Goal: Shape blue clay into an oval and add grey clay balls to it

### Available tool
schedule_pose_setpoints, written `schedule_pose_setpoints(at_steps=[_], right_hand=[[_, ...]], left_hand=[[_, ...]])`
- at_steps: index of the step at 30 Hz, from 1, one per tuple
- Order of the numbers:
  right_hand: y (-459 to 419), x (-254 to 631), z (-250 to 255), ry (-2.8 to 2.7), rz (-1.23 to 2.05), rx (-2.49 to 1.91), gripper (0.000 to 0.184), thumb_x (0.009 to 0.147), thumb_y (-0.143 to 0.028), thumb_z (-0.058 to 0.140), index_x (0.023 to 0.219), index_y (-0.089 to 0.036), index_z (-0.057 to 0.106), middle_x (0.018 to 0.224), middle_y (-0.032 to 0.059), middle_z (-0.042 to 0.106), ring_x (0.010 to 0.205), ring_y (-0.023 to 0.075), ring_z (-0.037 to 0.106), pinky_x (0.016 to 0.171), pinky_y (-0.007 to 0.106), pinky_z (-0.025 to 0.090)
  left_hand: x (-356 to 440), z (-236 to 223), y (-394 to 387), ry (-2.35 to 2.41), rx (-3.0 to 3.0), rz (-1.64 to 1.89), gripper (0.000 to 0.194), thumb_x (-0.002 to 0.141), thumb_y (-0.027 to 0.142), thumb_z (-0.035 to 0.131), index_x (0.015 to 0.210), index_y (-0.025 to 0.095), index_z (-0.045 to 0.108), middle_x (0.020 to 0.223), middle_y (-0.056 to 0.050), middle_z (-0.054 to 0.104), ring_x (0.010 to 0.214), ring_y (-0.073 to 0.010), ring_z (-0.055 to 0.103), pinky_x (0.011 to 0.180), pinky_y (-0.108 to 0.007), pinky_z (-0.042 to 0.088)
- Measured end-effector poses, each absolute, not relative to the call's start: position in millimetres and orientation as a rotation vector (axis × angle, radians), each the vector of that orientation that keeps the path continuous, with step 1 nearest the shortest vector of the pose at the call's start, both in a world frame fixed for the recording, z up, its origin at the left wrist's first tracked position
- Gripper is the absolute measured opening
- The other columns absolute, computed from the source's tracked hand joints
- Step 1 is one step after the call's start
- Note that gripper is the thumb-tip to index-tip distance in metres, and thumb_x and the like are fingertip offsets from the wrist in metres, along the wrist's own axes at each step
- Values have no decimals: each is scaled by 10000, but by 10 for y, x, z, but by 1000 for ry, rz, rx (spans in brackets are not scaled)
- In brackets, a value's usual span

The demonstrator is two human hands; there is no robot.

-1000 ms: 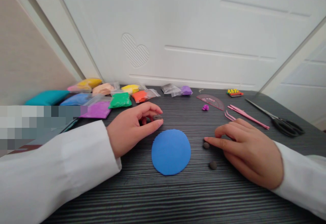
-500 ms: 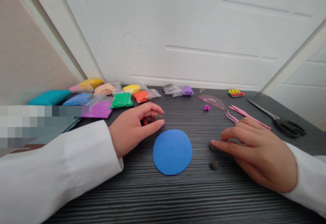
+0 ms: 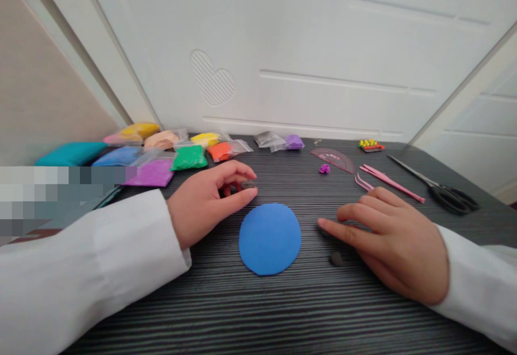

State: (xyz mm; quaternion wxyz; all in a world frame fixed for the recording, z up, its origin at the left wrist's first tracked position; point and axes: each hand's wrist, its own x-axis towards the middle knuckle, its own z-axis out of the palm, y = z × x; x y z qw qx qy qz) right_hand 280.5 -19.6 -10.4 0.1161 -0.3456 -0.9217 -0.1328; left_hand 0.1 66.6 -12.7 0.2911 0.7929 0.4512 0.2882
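A flat blue clay disc (image 3: pixel 270 239) lies on the dark table between my hands. Left of it and a little behind, my left hand (image 3: pixel 210 196) curls thumb and fingers around a small dark clay piece (image 3: pixel 249 184). To the disc's right, my right hand (image 3: pixel 393 244) is palm down with its index finger stretched out. That fingertip rests on another dark clay piece (image 3: pixel 325 232), mostly covered by the finger. A third dark clay lump (image 3: pixel 336 259) sits just in front of that finger, untouched.
Bags of coloured clay, among them a green one (image 3: pixel 189 158), line the back left. Behind my right hand are a crumpled purple bit (image 3: pixel 324 168), a pink protractor (image 3: pixel 333 159), pink tweezers (image 3: pixel 391 183) and black-handled scissors (image 3: pixel 448 196). A white panel (image 3: pixel 250 48) rises behind the table.
My right hand has slid left, and the dark clay piece under its index finger has shifted left too. My left hand keeps its pose. The whole view has moved slightly.
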Motion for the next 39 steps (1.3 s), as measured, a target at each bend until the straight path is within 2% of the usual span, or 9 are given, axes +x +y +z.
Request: schedule_pose_setpoints(at_steps=[6,13,26,35,39], right_hand=[[-152,2855,-124,-2644,-447,-1081,317,856,-132,426,1128,-175,583,988,73,603,800,210,490,732,406,369],[-169,2882,-94,-2669,-394,-1021,402,851,-101,401,1231,-166,515,1021,73,602,804,200,504,742,419,354],[-195,2880,-52,-2655,-268,-898,348,820,-88,424,1118,-145,594,936,68,622,748,180,494,705,411,329],[-167,2901,-77,-2649,-299,-970,312,830,-120,440,1091,-166,605,938,70,611,761,194,505,712,425,342],[-169,2882,-86,-2669,-313,-1017,379,835,-121,420,1186,-167,555,995,81,607,785,206,495,713,421,353]], left_hand=[[-17,-141,674,1183,2129,750,299,796,442,561,1006,229,544,922,-15,670,837,-214,631,716,-358,484],[-21,-149,693,1189,2122,763,288,797,440,566,999,236,547,915,-8,668,827,-213,635,718,-366,491],[-33,-156,678,1182,2117,775,280,794,439,571,994,244,551,917,-4,667,856,-220,636,734,-376,489],[-21,-152,676,1173,2126,778,269,796,434,566,988,246,553,911,-2,664,840,-216,635,714,-369,484],[-21,-153,676,1185,2119,786,274,795,433,571,995,248,552,913,-1,667,844,-216,634,722,-369,484]])
